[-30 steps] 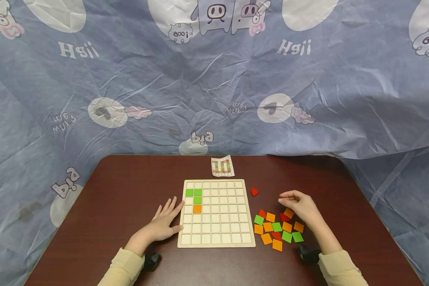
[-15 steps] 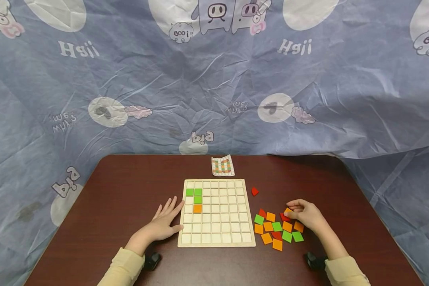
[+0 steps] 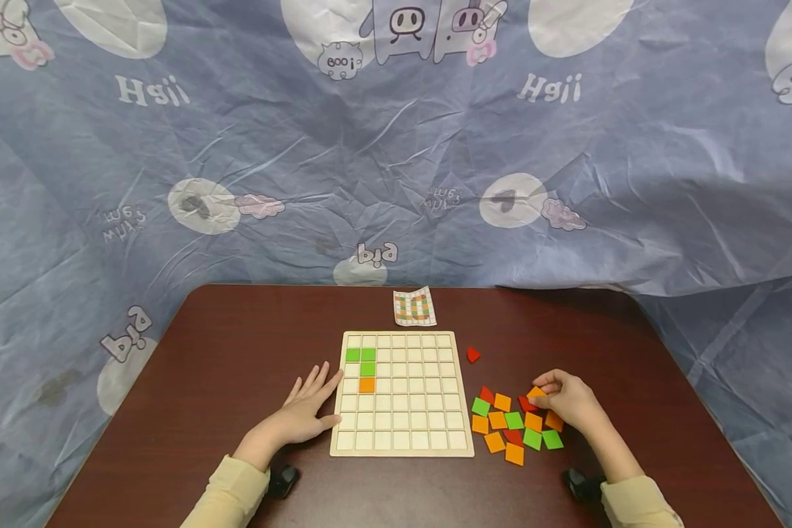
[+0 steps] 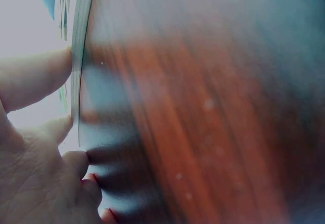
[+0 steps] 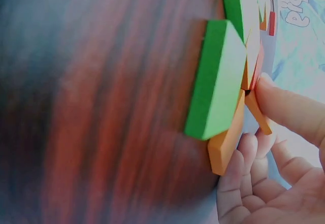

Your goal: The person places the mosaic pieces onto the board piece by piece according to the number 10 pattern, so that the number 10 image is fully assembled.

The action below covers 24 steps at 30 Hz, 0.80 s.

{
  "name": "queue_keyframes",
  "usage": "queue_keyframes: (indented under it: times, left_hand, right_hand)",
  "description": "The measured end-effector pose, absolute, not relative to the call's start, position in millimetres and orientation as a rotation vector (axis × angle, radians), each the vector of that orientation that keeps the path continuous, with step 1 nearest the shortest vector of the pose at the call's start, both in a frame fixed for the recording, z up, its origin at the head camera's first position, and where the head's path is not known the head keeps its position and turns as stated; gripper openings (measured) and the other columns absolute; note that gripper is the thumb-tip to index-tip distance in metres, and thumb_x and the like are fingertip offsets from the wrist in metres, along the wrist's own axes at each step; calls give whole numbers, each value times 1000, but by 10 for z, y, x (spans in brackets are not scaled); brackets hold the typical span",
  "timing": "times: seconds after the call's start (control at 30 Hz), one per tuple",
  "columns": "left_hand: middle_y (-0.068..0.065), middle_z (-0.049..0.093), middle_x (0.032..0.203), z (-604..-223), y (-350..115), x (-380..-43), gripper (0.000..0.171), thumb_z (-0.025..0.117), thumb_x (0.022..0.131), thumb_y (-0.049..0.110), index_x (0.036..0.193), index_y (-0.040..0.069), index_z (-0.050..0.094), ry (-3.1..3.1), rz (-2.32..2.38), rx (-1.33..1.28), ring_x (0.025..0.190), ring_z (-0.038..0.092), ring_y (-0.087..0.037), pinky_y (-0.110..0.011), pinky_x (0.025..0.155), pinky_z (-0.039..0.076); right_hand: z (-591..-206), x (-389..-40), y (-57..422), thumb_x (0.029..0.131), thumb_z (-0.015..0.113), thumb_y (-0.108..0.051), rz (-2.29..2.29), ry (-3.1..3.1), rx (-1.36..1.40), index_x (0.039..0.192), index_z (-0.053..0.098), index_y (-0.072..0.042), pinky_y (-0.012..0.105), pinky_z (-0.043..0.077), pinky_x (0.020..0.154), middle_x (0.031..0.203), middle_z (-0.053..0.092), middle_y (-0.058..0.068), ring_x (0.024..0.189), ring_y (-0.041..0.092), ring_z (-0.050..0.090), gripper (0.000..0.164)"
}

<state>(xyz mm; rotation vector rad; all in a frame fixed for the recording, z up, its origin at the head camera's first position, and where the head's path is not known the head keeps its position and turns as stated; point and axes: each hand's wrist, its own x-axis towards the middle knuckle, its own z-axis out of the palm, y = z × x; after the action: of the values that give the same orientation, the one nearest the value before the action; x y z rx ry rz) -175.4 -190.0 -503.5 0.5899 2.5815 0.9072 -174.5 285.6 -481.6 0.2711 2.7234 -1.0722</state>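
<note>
A pale wooden grid board [image 3: 402, 422] lies mid-table, with green tiles [image 3: 367, 369] and one orange tile [image 3: 367, 385] in cells near its upper left. Spread flat at the board's left edge, my left hand [image 3: 301, 412] touches it with thumb and index finger, also visible in the left wrist view. My right hand [image 3: 570, 398] is at the far right of the loose tiles. Between its thumb and fingers it pinches an orange square tile [image 5: 258, 113], tilted in the right wrist view. A green tile [image 5: 216, 82] lies close by that hand.
Several loose orange, green and red tiles [image 3: 514, 420] lie right of the board. A lone red piece [image 3: 473, 355] sits above them. Behind the board is a paper card [image 3: 414, 307] with a coloured grid pattern. A printed cloth [image 3: 290, 147] hangs behind the table.
My right hand has moved right and down to the orange tile at the pile's far edge and now pinches it. My left hand has stayed at the board.
</note>
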Motion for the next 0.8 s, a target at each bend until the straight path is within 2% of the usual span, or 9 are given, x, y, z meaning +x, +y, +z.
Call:
queue_keyframes:
  times: [0.23, 0.4, 0.8]
  left_hand:
    - [-20, 2, 165, -4994, -1875, -1765, 78, 59, 98, 39, 159, 11, 19, 2586, 810, 543, 152, -2, -41, -63, 119, -5]
    - [-22, 3, 165, -5006, -1876, -1768, 78, 59, 98, 39, 158, 10, 19, 2595, 817, 550, 152, -1, -43, -63, 119, -4]
    - [-24, 2, 164, -4964, -1874, -1782, 78, 57, 99, 38, 158, 7, 18, 2593, 772, 559, 152, -2, -44, -65, 119, -3]
  right_hand:
    - [-4782, -1725, 2858, 84, 77, -17, -1156, 2699, 259, 104, 65, 2, 28, 48, 65, 88, 69, 7, 75, 17, 60, 30]
    - [-4753, -1739, 2793, 86, 77, -21, -1233, 2682, 229, 104, 66, 1, 28, 50, 67, 88, 69, 5, 76, 16, 61, 31]
    - [-4620, -1817, 2272, 88, 76, -25, -1397, 2638, 145, 106, 65, -2, 25, 53, 71, 99, 65, 8, 83, 15, 61, 31]
